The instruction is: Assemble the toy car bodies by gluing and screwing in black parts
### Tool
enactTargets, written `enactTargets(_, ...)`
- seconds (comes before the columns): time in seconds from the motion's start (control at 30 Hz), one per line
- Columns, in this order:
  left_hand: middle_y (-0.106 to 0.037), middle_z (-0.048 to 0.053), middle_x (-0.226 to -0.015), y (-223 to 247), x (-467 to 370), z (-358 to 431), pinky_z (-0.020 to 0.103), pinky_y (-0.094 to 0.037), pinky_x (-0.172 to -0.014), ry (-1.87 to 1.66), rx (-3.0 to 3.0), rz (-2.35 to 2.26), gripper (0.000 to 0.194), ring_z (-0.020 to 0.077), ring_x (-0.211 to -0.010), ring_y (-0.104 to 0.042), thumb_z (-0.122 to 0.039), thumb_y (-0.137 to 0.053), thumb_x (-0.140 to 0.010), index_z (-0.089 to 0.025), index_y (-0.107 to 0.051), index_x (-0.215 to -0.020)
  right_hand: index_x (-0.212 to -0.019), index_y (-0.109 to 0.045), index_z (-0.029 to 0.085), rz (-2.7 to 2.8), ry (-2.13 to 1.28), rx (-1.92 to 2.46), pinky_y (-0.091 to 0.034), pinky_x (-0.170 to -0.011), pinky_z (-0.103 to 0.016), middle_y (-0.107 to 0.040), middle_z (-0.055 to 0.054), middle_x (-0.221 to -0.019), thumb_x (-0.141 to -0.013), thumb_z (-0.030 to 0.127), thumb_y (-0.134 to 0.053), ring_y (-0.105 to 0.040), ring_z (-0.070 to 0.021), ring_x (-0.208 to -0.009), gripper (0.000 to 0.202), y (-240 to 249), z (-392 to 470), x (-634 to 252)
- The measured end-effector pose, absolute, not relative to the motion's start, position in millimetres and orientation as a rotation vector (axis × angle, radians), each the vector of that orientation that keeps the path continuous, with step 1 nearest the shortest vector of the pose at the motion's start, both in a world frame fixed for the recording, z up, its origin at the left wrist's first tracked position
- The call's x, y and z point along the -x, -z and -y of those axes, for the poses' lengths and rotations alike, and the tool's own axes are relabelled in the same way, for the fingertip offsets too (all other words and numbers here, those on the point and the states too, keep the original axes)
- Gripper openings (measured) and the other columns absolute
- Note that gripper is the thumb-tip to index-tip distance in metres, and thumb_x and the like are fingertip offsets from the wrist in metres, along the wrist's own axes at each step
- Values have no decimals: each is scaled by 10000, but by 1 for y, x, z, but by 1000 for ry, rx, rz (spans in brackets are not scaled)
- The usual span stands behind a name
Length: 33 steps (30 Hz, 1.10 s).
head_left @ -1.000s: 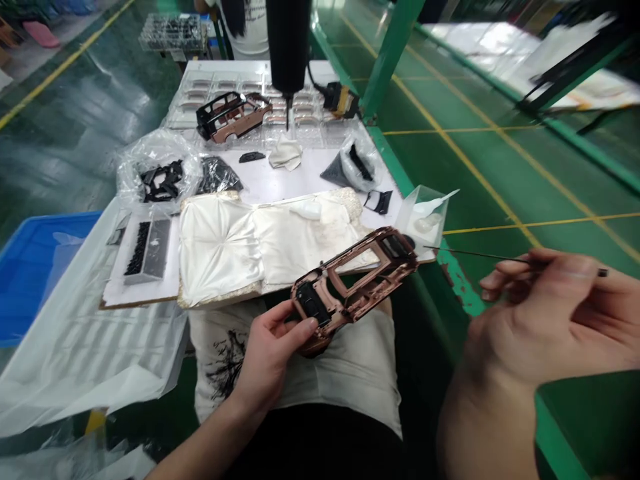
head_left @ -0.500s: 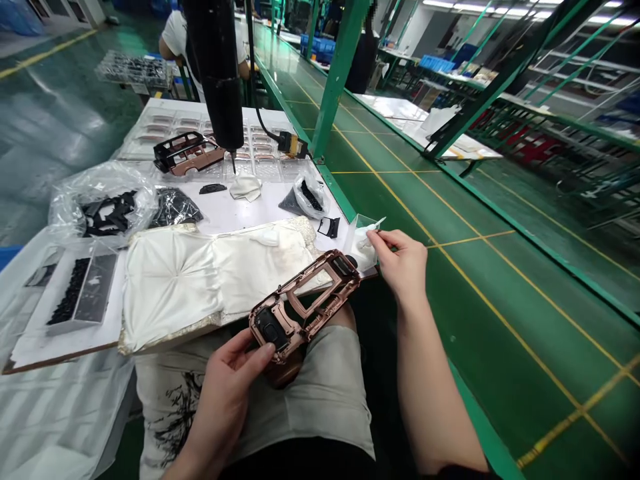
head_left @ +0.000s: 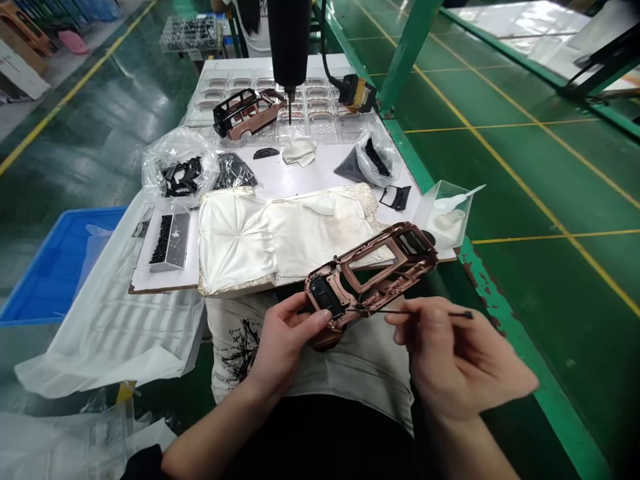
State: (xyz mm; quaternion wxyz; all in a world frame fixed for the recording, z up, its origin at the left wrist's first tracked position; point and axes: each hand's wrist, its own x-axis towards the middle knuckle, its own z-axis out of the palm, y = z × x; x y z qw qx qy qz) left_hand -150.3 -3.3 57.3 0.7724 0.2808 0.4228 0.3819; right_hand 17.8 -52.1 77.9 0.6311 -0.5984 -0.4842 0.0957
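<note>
My left hand [head_left: 293, 337] grips the near left end of a brown toy car body [head_left: 350, 297], its hollow underside facing up, with a black part seated in that end. Between the fingers of my right hand [head_left: 445, 340] is a thin dark rod [head_left: 400, 311], whose left tip reaches the near edge of the car body. Behind the body lies a white cloth-covered pad [head_left: 240, 233]. A clear box [head_left: 443, 217] at the table's right corner holds a white dropper-like item [head_left: 457, 199].
A black power driver [head_left: 290, 47] hangs over the table. Further back are another car body [head_left: 250, 113] and clear trays [head_left: 320, 107]. Bags of black parts [head_left: 187, 175] and a small box of black pieces [head_left: 170, 240] stand left. A green frame edge [head_left: 480, 280] runs along the right.
My right hand has left the clear box and the white item there, and now holds the dark rod at the car body. The view has turned left and down.
</note>
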Motion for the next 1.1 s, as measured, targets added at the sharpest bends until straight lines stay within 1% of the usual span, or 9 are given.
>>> enactTargets(0.1,-846,88,-955,-58,150,3,292,-648,-787,-829,-606,-906,344,206,-826,-782,-297,-875,-755,-160,-802,-1063,-973,-771,211,1179,-194,1358,-508,-424,-275,-779,-4,-764,-955,106,-672,-629,-127,-484,146,-65,54,-17)
enactTargets(0.3,-849,79,-955,-58,150,2,272,-647,-785,-828,-600,-896,334,191,-816,-782,-289,-872,-766,-170,-801,-1070,-928,-750,202,1214,-236,1360,-514,-433,-272,-770,-9,-749,-971,124,-656,-632,-128,-496,130,-62,48,-19)
enactTargets(0.57,-845,75,-958,-55,151,2,259,-650,-807,-828,-609,-882,332,183,-848,-785,-278,-870,-777,-167,-795,-1081,-945,-748,191,1243,-223,1354,-522,-461,-240,-761,11,-744,-953,54,-665,-637,-103,-515,161,-59,50,-20)
enactTargets(0.73,-844,81,-966,-54,152,3,292,-664,-803,-832,-599,-876,351,192,-840,-782,-284,-871,-775,-164,-789,-1095,-907,-739,190,1255,-210,1349,-526,-458,-260,-768,0,-763,-955,67,-668,-646,-117,-519,151,-59,49,-21)
enactTargets(1.0,-848,80,-980,-55,150,4,285,-663,-801,-829,-595,-888,356,194,-858,-785,-298,-884,-757,-172,-798,-1078,-941,-759,191,1319,-278,1337,-538,-469,-256,-774,-3,-774,-949,62,-682,-660,-118,-535,151,-62,50,-26)
enactTargets(1.1,-849,81,-993,-54,150,3,274,-657,-798,-837,-604,-890,358,192,-861,-784,-302,-889,-747,-172,-803,-1069,-919,-769,183,1146,-252,1302,-517,-445,-270,-760,-15,-749,-977,121,-682,-655,-128,-531,122,-67,47,-26)
